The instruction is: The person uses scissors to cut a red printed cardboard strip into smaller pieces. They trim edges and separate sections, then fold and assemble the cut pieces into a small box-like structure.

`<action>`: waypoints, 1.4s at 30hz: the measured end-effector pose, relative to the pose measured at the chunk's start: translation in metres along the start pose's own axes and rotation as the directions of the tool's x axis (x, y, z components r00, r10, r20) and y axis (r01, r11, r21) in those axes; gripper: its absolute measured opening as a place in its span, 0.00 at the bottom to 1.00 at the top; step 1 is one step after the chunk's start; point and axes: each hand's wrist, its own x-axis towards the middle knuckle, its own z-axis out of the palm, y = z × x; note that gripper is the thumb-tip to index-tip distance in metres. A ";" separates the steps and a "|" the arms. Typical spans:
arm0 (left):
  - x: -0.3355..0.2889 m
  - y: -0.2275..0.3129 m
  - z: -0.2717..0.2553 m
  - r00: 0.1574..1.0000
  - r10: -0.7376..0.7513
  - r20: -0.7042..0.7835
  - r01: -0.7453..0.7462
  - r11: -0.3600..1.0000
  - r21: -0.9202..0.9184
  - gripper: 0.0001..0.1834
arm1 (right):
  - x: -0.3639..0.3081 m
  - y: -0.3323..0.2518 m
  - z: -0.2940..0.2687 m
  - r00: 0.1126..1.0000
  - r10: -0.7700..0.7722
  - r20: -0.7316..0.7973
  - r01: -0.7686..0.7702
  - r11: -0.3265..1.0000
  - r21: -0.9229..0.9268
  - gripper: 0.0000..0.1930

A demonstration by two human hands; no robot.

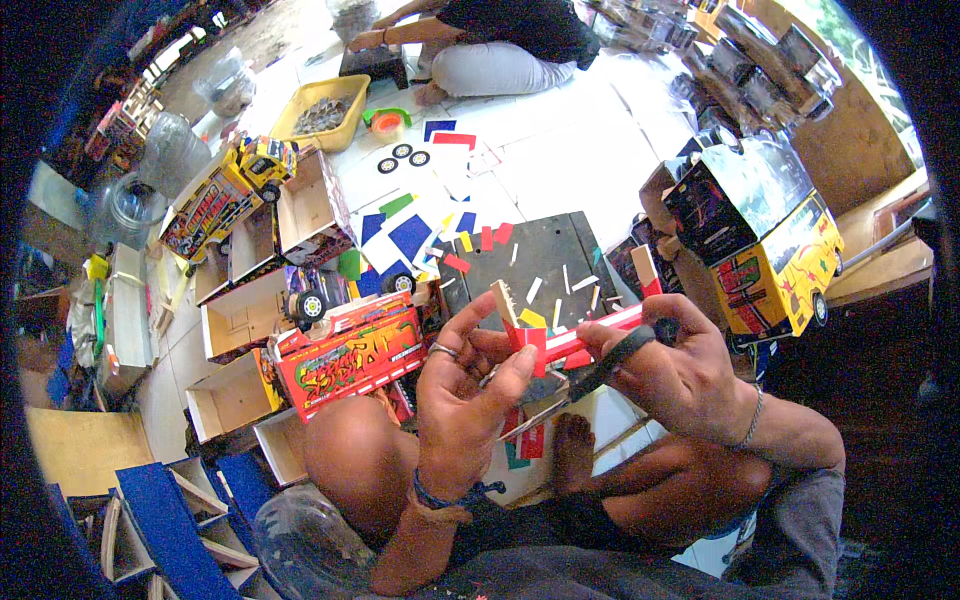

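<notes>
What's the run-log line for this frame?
left hand: holds red-covered wooden strip | right hand: grips scissors at strip | nearby: red toy truck, dark cutting mat

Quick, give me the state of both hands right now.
Left hand: closed on a small wooden piece with red paper.
Right hand: closed on black-handled scissors, their blades at the red paper.

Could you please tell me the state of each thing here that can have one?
Left hand: pinching the red strip.
Right hand: gripping scissors.
Scissors: blades at the strip.
Red strip: held up, off the floor.
Yellow tray: holds small pieces.
Yellow truck: upright.
</notes>
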 end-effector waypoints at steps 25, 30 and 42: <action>0.002 0.010 -0.011 0.993 -0.112 -0.030 0.110 0.992 -0.054 0.23 | 0.005 -0.002 -0.009 0.989 -0.056 0.134 0.041 0.993 0.111 0.21; 0.003 0.016 -0.017 0.975 0.170 -0.145 -0.151 0.979 0.137 0.26 | 0.013 0.003 -0.026 0.930 0.316 0.188 -0.351 0.915 0.198 0.28; 0.001 0.009 -0.020 0.881 0.464 -0.094 -0.435 0.872 0.225 0.25 | 0.022 -0.022 -0.051 0.726 0.371 0.579 -0.614 0.729 0.302 0.24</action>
